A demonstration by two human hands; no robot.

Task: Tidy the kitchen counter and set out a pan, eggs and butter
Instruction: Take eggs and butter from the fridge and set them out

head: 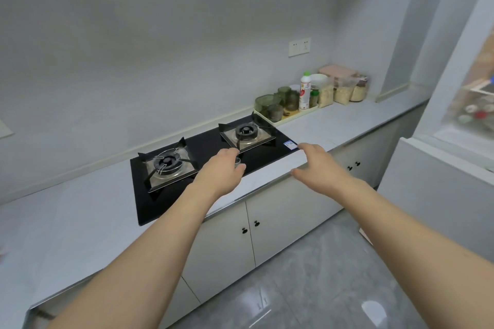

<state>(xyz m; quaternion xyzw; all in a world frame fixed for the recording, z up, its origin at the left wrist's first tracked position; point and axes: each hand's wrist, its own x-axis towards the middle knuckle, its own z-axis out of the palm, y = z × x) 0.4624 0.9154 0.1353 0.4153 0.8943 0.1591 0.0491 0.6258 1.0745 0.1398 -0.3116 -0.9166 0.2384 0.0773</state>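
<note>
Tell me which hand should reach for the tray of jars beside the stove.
Right. The right hand hangs open nearer the tray; the left hand seems to hold a small glass.

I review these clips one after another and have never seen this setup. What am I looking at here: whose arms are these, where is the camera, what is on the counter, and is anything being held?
There is no machine here. A person wears one wide-angle camera on the head, looking forward and down, so the two bare arms reaching in from below are their own.

The left hand is over the front of a black gas hob; its fingers curl round something small and clear, perhaps a glass, but it is mostly hidden. The right hand hovers open over the counter edge, holding nothing.

Further back stands a tray of green jars, a white bottle, and bags of grain. No pan, eggs or butter are visible.
</note>
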